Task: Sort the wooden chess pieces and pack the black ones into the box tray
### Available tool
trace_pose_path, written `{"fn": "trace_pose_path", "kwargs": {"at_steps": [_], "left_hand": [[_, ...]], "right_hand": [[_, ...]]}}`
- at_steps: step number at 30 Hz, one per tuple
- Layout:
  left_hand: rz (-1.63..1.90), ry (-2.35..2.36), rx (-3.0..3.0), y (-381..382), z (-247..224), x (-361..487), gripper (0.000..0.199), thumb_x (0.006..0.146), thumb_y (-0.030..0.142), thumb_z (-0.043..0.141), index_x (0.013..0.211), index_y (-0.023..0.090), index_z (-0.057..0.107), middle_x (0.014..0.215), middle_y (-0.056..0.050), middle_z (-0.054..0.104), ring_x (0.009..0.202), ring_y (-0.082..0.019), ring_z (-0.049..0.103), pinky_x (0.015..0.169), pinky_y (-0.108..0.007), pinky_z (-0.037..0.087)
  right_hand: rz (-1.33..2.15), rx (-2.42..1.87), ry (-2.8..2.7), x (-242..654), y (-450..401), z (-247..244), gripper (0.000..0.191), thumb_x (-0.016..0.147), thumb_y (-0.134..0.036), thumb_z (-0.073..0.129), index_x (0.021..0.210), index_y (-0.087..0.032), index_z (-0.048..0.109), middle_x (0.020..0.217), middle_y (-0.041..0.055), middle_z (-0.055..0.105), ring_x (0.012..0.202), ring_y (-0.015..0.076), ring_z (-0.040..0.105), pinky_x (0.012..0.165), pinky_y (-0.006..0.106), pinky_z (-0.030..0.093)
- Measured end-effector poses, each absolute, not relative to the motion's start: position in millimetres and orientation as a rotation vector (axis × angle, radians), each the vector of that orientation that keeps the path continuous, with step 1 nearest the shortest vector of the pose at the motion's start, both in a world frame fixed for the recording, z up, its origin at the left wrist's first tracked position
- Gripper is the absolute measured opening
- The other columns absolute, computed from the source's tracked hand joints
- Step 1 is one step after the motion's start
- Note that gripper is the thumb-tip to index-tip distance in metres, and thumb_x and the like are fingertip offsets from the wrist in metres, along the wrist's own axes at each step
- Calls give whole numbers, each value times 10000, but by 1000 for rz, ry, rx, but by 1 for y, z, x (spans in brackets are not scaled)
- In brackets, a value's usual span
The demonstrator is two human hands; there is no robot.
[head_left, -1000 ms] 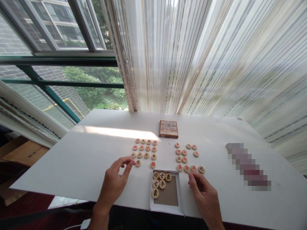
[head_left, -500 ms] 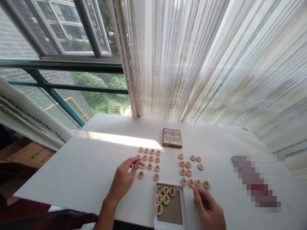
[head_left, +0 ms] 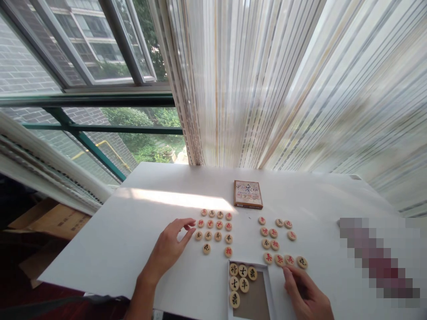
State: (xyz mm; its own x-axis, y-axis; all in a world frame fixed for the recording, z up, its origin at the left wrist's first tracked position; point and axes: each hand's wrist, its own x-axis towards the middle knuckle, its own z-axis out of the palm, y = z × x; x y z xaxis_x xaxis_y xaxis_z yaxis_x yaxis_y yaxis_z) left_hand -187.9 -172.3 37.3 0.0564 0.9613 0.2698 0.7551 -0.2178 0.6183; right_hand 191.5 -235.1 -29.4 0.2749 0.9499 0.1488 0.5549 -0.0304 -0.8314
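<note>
My left hand (head_left: 170, 249) hovers just left of a grid of round wooden Chinese chess pieces, thumb and index finger apart with nothing between them. Closest to its fingertips are a red-marked piece (head_left: 200, 223) and a black-marked piece (head_left: 198, 236). To the right, my right hand (head_left: 307, 291) rests with curled fingers, thumb and index tip together. Those tips are beside a red-marked piece (head_left: 279, 260) in the lower row of another group; whether they hold anything is hidden. Between the hands, an open shallow box (head_left: 269, 289) contains several larger-looking black-marked pieces (head_left: 244, 285) along its upper left.
A flat box lid (head_left: 248, 194) with printed characters lies toward the back of the white table (head_left: 110, 240). A pixelated, blurred-out object (head_left: 376, 262) lies at the right. Striped curtains (head_left: 233, 89) and a window stand behind. Cardboard boxes (head_left: 60, 222) sit at lower left.
My left hand has drawn back slightly left from the pieces, uncovering the ones its fingers overlapped, and its fingertips have parted. My right hand keeps its place by the lower row. The view has shifted a little.
</note>
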Motion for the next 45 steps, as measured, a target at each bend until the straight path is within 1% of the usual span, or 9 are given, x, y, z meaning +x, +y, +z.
{"fn": "trace_pose_path", "kwargs": {"at_steps": [2, 6, 13, 18, 24, 30, 35, 40, 45], "left_hand": [[898, 1760, 2039, -170, 35, -198, 249, 949, 365, 573, 1148, 252, 671, 1053, -43, 738, 897, -197, 696, 808, -340, 582], [877, 1778, 2039, -166, 26, -206, 276, 934, 376, 586, 1170, 252, 659, 1095, -56, 723, 921, -213, 691, 823, -362, 580], [825, 1641, 2014, -163, 14, -182, 250, 947, 379, 590, 1175, 285, 629, 1084, -39, 699, 950, -221, 668, 857, -394, 560], [891, 1567, 2024, -163, 10, -178, 220, 955, 390, 594, 1141, 280, 634, 1055, -25, 694, 908, -204, 665, 827, -357, 540], [958, 1480, 2029, -167, 7, -181, 161, 958, 363, 606, 1074, 260, 649, 964, -16, 689, 829, -184, 649, 725, -302, 502], [996, 1473, 2058, -165, 7, -177, 160, 960, 355, 609, 1068, 247, 659, 899, -11, 675, 791, -175, 637, 673, -283, 481], [1032, 1566, 2082, -171, 13, -177, 181, 957, 369, 605, 1070, 240, 663, 913, -14, 685, 799, -180, 641, 680, -285, 490], [1089, 1675, 2092, -191, 19, -176, 168, 955, 368, 601, 1029, 234, 670, 870, -5, 684, 737, -170, 623, 650, -275, 487], [1060, 1656, 2065, -210, 20, -160, 149, 967, 342, 587, 1037, 238, 667, 852, -1, 682, 717, -160, 619, 636, -260, 498]], "right_hand": [[571, -1705, -1396, 193, -235, -34, 335, 810, -541, 688, 895, -233, 790, 898, 27, 815, 742, 222, 782, 654, 205, 632], [557, -1725, -1423, 194, -234, -41, 333, 834, -532, 660, 906, -231, 785, 890, 27, 815, 726, 210, 782, 658, 191, 631], [564, -1645, -1483, 190, -236, -35, 273, 856, -488, 663, 903, -242, 772, 919, 23, 803, 799, 205, 773, 730, 183, 618], [617, -1641, -1413, 182, -240, -25, 248, 883, -465, 648, 935, -246, 754, 870, 9, 785, 681, 178, 747, 676, 198, 613], [599, -1648, -1392, 178, -242, -19, 236, 874, -451, 659, 911, -239, 754, 866, 33, 783, 749, 209, 748, 670, 229, 607], [634, -1615, -1410, 180, -242, -14, 234, 898, -434, 629, 907, -230, 741, 804, 26, 766, 645, 189, 728, 621, 229, 604], [638, -1554, -1435, 182, -245, -17, 225, 923, -412, 603, 886, -221, 716, 732, 13, 731, 606, 174, 697, 589, 220, 585], [530, -1497, -1543, 189, -247, -16, 153, 945, -345, 593, 955, -235, 699, 857, 32, 734, 741, 196, 707, 684, 268, 591], [319, -1408, -1801, 218, -204, 17, 172, 960, -296, 572, 1090, -268, 681, 1033, 70, 702, 968, 245, 666, 836, 378, 576]]}}
